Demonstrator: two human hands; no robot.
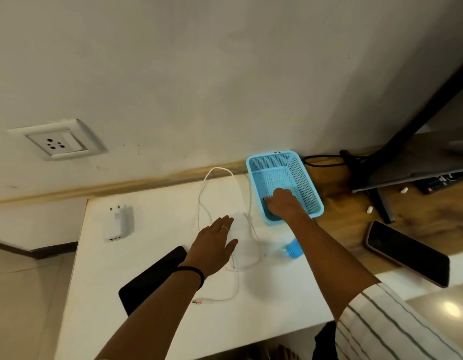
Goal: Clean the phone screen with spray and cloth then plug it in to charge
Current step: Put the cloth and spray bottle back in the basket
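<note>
A black phone (157,271) lies screen up on the white table (277,302), partly under my left forearm. My left hand (214,245) hovers flat with straight fingers over the looped white charging cable (203,193). The cable's plug end (199,302) lies near the table's front. My right hand (282,203) reaches into the blue mesh basket (307,183), fingers curled down onto a dark thing (264,200) that is mostly hidden beneath it. A clear spray bottle with blue liquid (294,249) lies behind my right forearm. A white charger adapter (117,224) sits at the table's left.
A wall socket (56,142) is on the wall at the upper left. A second phone in a pink case (407,253) lies on the wooden desk (342,229) to the right. A monitor stand (376,201) and black cables stand behind the basket.
</note>
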